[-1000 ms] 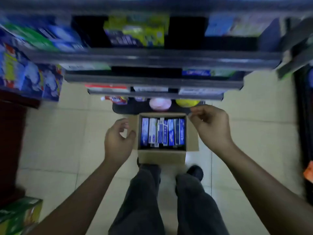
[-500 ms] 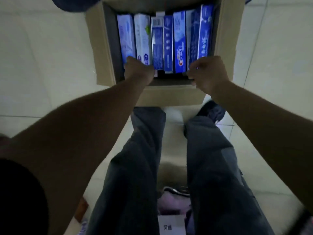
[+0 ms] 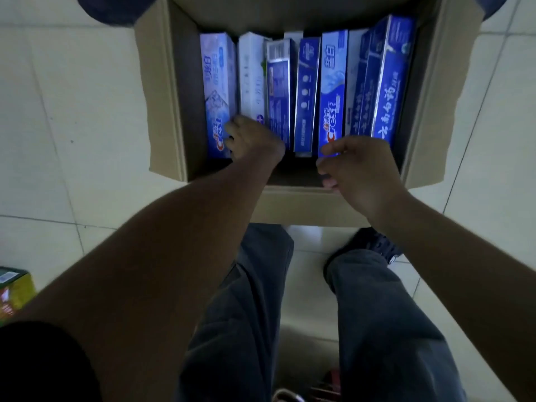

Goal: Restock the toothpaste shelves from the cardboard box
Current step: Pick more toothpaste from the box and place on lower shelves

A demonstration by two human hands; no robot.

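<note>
At 12 o'clock on floor (image 3: 72,117): cardboard box (image 3: 165,111), flaps open. At least seven toothpaste cartons (image 3: 307,94) counted inside, side by side; "Crest" read on two. Left hand (image 3: 252,137) curled over carton ends, grip's hold untellable. Right hand (image 3: 359,166) at 1 o'clock, grip loosely curled, nothing held.

Row of cartons in cardboard box (image 3: 162,97). Pale blue carton (image 3: 217,94), box's left end: "Crest". Light blue carton (image 3: 332,91), right of box's middle: "Crest" again. Dark blue carton (image 3: 388,82), box's right end: white script, 云南白药. Other print too blurred to read.
</note>
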